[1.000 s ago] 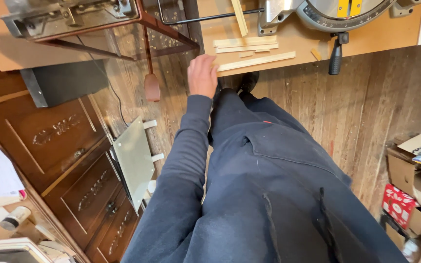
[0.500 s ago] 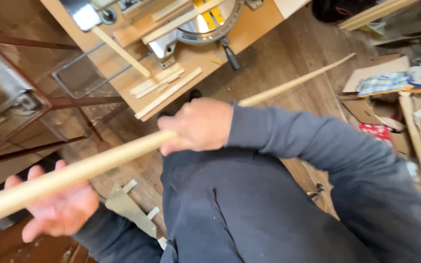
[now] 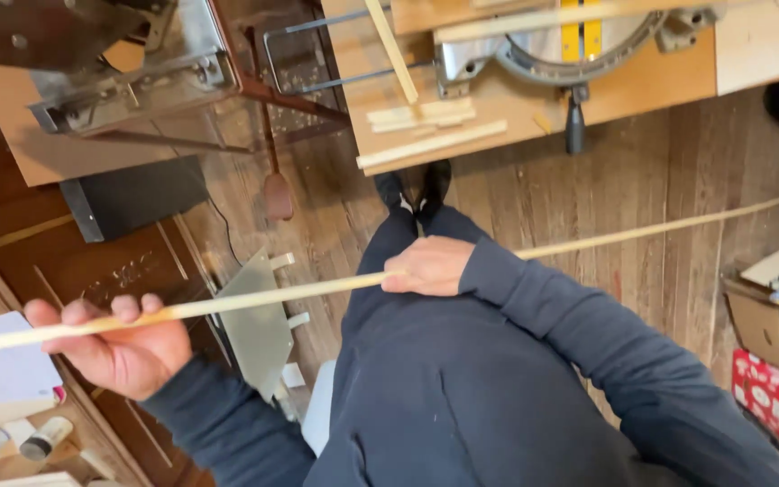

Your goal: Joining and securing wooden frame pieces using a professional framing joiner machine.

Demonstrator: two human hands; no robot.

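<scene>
A long thin pale wooden strip (image 3: 642, 232) runs almost level across the view in front of my body. My left hand (image 3: 119, 347) grips it near its left end, palm up, fingers curled over it. My right hand (image 3: 430, 266) is closed around its middle, above my dark trousers. The strip's right end reaches out over the plank floor toward the right. Beyond my shoes stands a mitre saw (image 3: 579, 41) on a plywood bench (image 3: 642, 90), with several short wood offcuts (image 3: 430, 144) lying on the bench's near edge.
A metal machine on a rusty stand (image 3: 128, 72) sits at upper left. Dark wooden panelled drawers (image 3: 128, 271) lie at left, with a grey plate (image 3: 254, 320) beside them. Cardboard boxes and a red package (image 3: 764, 388) are at lower right. Small bottles (image 3: 11, 437) stand at lower left.
One second ago my left hand rested on the bench edge with no strip in view. Since then both hands have taken hold of the long strip, and it now lies flatter across my body.
</scene>
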